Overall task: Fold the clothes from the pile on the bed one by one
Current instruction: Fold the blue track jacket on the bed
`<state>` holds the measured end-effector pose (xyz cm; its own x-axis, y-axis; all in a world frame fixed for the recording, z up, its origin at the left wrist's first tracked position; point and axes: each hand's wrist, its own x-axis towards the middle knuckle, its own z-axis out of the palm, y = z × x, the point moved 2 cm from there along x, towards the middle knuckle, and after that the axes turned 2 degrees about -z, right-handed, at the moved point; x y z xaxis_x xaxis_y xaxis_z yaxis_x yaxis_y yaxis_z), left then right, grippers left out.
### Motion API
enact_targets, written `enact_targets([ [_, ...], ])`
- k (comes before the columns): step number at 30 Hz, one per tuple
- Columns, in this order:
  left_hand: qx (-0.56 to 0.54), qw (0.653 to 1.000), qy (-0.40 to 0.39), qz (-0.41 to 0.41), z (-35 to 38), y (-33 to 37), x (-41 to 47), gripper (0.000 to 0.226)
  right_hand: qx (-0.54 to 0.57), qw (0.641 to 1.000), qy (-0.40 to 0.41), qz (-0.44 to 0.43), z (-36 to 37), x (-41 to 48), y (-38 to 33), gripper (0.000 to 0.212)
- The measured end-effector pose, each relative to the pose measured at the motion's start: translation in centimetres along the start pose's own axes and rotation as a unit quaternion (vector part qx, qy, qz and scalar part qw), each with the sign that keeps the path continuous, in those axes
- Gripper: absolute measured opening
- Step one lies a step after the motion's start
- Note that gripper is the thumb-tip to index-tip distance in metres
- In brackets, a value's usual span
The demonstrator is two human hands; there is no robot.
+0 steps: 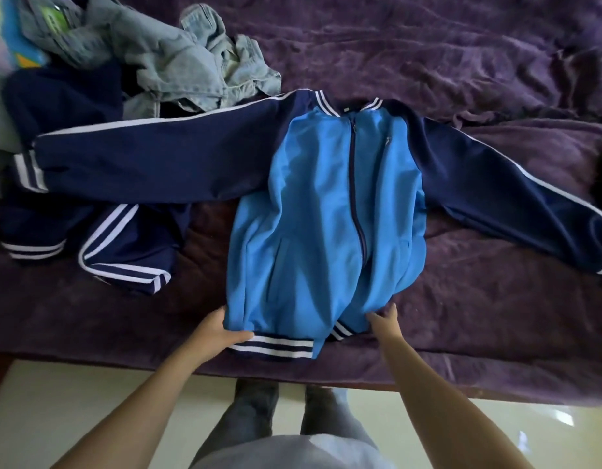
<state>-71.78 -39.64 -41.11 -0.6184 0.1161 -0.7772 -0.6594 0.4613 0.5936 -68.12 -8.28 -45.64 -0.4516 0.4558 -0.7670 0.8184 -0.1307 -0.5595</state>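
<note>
Head view: left hand [221, 328] grips the blue jacket [309, 198] by its hem corner; right hand [384, 316] pinches the hem's other end; clothes pile [150, 62] beyond the left hand.

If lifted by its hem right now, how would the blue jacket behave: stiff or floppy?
Likely floppy: the jacket bunches into soft folds near the left hand and right hand at its hem. The spread sleeves would probably trail and drag across the blanket. Its smooth sheen suggests it may slide easily.
</note>
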Motion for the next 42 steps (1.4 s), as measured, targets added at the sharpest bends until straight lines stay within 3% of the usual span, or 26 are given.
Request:
enact_targets([
  [2,-0.034,0.999,0.026,0.008,-0.1,0.2,-0.6,0.037,0.027,0.999,-0.024,-0.018,1.0,-0.1,-0.6,0.054],
  [4,-0.163,0.986,0.029,-0.006,-0.5,1.2,-1.3,0.027,0.071,0.997,-0.030,0.010,1.6,-1.0,-1.0,0.043],
  [6,-0.318,0.947,0.003,-0.048,-1.4,2.3,-1.6,0.016,0.097,0.995,-0.018,0.020,0.9,-2.4,-2.4,0.026],
  [9,-0.410,0.903,-0.027,-0.125,-4.2,3.0,-2.1,0.026,0.075,0.994,0.059,-0.047,-3.4,-4.8,-5.7,0.013],
  [11,-0.435,0.889,-0.041,-0.141,-6.3,2.4,-2.6,0.018,-0.028,0.982,0.145,-0.122,-8.3,-6.7,-7.5,0.010],
  [14,-0.382,0.908,0.028,-0.169,-7.9,-0.8,-3.0,0.015,-0.228,0.945,0.177,-0.154,-13.0,-8.6,-8.3,0.015],
  [17,-0.248,0.941,0.162,-0.165,-7.5,-3.8,-2.5,0.024,-0.355,0.920,0.112,-0.119,-10.9,-7.6,-6.4,0.053],
  [19,-0.167,0.954,0.198,-0.152,-6.5,-4.4,-2.3,0.032,-0.373,0.923,0.066,-0.070,-8.3,-6.6,-3.9,0.068],
  [23,-0.089,0.969,0.201,-0.116,-5.3,-4.2,-2.5,0.026,-0.263,0.958,0.107,0.036,-7.3,-5.3,2.1,0.052],
  [26,-0.091,0.967,0.209,-0.113,-5.4,-4.6,-2.9,0.025,-0.173,0.975,0.126,0.063,-7.9,-5.7,4.5,0.052],
  [32,-0.182,0.949,0.221,-0.134,-5.3,-5.3,-3.0,0.033,-0.104,0.981,0.153,0.066,-7.3,-5.4,4.3,0.070],
  [34,-0.210,0.944,0.213,-0.141,-5.3,-5.5,-2.9,0.034,-0.177,0.967,0.180,0.039,-6.8,-5.9,3.6,0.072],
  [36,-0.231,0.939,0.210,-0.146,-5.4,-5.6,-3.0,0.033,-0.266,0.941,0.193,-0.077,-6.2,-6.7,2.8,0.069],
  [39,-0.253,0.933,0.211,-0.148,-5.5,-5.8,-3.1,0.027,-0.425,0.869,0.121,-0.223,-5.5,-7.7,3.0,0.075],
  [41,-0.259,0.931,0.210,-0.152,-5.4,-5.6,-3.1,0.022,-0.503,0.839,0.087,-0.189,-6.1,-7.3,3.4,0.075],
  [42,-0.262,0.930,0.207,-0.154,-5.3,-5.5,-3.1,0.018,-0.487,0.856,0.085,-0.155,-6.8,-7.0,3.2,0.067],
])
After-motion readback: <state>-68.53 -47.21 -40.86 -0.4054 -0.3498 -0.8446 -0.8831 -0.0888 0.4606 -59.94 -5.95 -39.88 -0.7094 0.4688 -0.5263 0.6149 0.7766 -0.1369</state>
